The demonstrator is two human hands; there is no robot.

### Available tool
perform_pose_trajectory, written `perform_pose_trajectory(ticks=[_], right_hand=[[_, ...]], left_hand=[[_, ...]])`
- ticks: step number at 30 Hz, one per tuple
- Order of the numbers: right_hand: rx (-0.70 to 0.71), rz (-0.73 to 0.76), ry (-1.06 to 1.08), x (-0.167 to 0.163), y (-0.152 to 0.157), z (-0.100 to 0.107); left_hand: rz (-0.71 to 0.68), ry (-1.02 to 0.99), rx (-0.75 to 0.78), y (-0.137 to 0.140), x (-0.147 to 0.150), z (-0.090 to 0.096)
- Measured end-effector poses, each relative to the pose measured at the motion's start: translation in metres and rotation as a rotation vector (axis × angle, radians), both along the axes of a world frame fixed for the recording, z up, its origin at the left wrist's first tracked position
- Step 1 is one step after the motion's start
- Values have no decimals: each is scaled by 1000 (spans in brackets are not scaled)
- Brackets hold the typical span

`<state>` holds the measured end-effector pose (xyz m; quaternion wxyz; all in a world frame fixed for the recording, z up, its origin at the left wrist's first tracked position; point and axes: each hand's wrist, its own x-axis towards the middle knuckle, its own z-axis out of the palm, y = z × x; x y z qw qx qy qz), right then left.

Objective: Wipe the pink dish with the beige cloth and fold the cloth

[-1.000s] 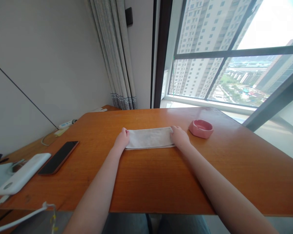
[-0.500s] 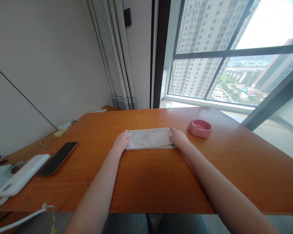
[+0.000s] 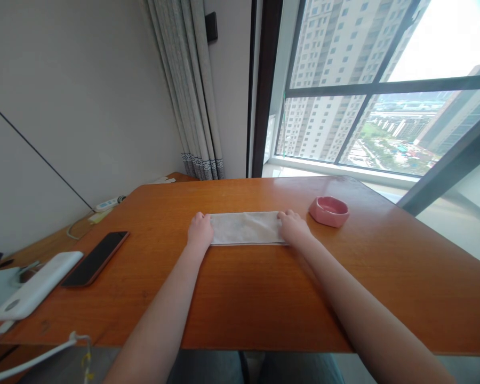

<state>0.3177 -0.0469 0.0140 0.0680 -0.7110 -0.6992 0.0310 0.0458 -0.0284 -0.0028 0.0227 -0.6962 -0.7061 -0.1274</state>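
A white cloth (image 3: 246,228), folded into a long flat strip, lies crosswise on the wooden table. My left hand (image 3: 200,231) is at its left end, fingers curled and closed on the edge. At the right end my right hand (image 3: 294,226) grips the cloth, its fingertips over the top corner. The strip's two short ends are partly hidden under my hands. Its layers look lined up along the near edge.
On the brown table (image 3: 260,298), a pink angular bowl (image 3: 329,212) stands right of my right hand. A dark phone (image 3: 96,258) and a white power bank (image 3: 38,285) with a cable lie at the left. A power strip (image 3: 109,204) sits behind them.
The cloth's upper layer now lines up with the lower one at the near edge. My left hand has turned and shifted slightly; the right fingers have moved onto the top corner.
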Motion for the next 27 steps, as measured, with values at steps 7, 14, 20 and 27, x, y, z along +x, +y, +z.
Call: perform_pose_trajectory(ticks=[7,14,20,27], right_hand=[[160,257,51,-42,4,-27],[-56,69,-4,-31,12,-44],[117,132,-3,-30,10,-39],[-43,157,21,-27,11,-41]], left_hand=[[-484,-6,-130,-3,35,-13],[-471,-50,-365,1,25,-16],[-245,-65,-160,3,21,-18],[-26,-21,-105,3,6,-16]])
